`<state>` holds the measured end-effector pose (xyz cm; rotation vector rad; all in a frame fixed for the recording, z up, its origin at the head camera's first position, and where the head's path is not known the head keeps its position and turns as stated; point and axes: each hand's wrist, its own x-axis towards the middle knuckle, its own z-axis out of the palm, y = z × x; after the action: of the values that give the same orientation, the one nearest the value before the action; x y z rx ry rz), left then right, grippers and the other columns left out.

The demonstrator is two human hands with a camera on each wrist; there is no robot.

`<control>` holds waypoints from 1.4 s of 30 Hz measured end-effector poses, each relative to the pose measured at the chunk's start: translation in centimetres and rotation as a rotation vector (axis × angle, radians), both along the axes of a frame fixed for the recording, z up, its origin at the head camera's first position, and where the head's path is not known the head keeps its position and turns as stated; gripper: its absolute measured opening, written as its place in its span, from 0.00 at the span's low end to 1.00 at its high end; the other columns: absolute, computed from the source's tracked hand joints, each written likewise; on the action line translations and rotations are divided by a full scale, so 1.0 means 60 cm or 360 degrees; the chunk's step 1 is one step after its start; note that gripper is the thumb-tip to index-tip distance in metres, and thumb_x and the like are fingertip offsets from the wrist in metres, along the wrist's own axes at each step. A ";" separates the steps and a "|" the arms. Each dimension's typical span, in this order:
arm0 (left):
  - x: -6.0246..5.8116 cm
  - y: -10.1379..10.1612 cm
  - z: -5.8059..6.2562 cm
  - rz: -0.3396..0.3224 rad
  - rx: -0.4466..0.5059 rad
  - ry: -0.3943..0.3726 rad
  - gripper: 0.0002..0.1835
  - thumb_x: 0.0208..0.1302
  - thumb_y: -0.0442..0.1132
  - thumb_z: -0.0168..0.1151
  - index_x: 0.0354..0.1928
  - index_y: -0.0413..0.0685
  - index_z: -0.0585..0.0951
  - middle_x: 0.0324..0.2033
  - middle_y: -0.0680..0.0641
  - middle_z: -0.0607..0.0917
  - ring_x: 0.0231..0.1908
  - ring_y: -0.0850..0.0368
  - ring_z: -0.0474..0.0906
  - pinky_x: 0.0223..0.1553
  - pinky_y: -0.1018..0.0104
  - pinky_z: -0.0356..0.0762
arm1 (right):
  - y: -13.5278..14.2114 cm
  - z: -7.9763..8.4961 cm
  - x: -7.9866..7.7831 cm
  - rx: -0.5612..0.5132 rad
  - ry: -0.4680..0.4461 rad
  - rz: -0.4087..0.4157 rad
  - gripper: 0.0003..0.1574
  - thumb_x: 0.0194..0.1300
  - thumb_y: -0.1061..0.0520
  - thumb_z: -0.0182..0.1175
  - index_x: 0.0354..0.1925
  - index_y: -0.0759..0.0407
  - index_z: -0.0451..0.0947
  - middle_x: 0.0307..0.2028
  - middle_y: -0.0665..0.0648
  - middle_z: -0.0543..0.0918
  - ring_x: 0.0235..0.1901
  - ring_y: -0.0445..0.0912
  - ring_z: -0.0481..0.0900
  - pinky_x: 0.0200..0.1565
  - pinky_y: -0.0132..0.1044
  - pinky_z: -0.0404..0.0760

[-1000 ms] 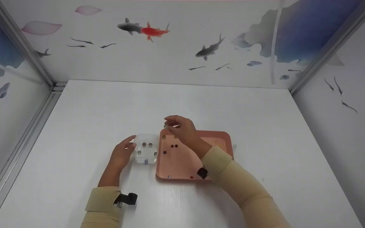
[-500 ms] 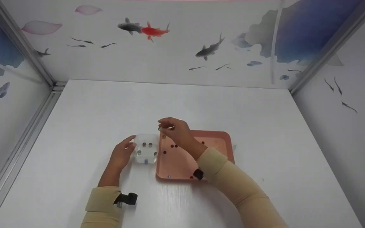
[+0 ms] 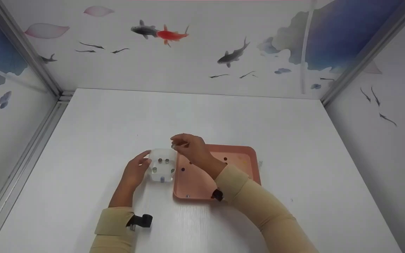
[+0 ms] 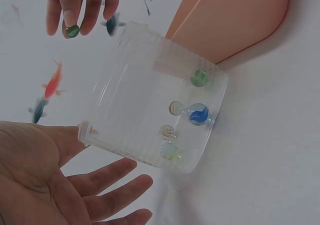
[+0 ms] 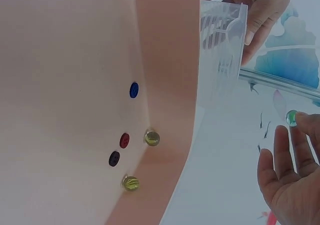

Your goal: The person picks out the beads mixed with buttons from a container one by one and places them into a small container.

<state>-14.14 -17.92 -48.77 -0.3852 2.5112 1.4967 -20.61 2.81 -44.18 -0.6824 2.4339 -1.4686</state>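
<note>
A green marble (image 5: 292, 118) is pinched between thumb and fingertip of my right hand (image 3: 192, 149), raised near the back corner where container and tray meet. My left hand (image 3: 136, 170) rests against the left side of a clear plastic container (image 3: 162, 154), its fingers fairly straight and the thumb at the rim. Inside that container lie several marbles, among them a blue one (image 4: 199, 114) and a green one (image 4: 198, 78). To its right, the pink tray (image 3: 199, 184) holds yellow-striped marbles (image 5: 152, 137) and buttons, including a blue button (image 5: 134, 90) and a red button (image 5: 124, 140).
The white table (image 3: 118, 119) is bordered by printed panels with fish. A small clear item (image 3: 260, 163) lies just beyond the tray's right edge. My right forearm (image 3: 258, 200) hides part of the tray's right side.
My right hand has moved left and slightly toward me with the green marble, from above the tray's back-left corner toward the container. The left hand and container have stayed in place.
</note>
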 end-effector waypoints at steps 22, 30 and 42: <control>-0.007 -0.003 -0.004 0.0015 0.0040 -0.0061 0.25 0.76 0.42 0.45 0.72 0.48 0.63 0.61 0.35 0.74 0.64 0.39 0.66 0.62 0.44 0.66 | -0.023 -0.011 0.007 0.0112 0.0097 0.0122 0.17 0.68 0.61 0.60 0.55 0.55 0.79 0.45 0.51 0.84 0.48 0.41 0.80 0.53 0.40 0.77; -0.007 -0.001 -0.004 0.0021 0.0041 -0.0072 0.25 0.76 0.42 0.45 0.72 0.48 0.62 0.61 0.35 0.73 0.65 0.39 0.65 0.62 0.45 0.67 | -0.028 -0.019 0.009 0.0171 0.0152 0.0182 0.17 0.68 0.59 0.60 0.55 0.55 0.80 0.45 0.51 0.84 0.47 0.41 0.81 0.51 0.39 0.77; -0.006 -0.001 -0.004 0.0029 0.0056 -0.0069 0.25 0.76 0.42 0.46 0.72 0.48 0.62 0.62 0.35 0.72 0.65 0.38 0.65 0.62 0.45 0.67 | -0.037 -0.022 0.015 0.0404 0.0451 0.0256 0.16 0.66 0.60 0.62 0.53 0.53 0.82 0.45 0.50 0.86 0.46 0.41 0.82 0.48 0.36 0.80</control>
<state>-14.51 -17.99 -49.02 -0.4315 2.4515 1.5205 -19.74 0.60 -45.49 -1.0589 2.6343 -1.0387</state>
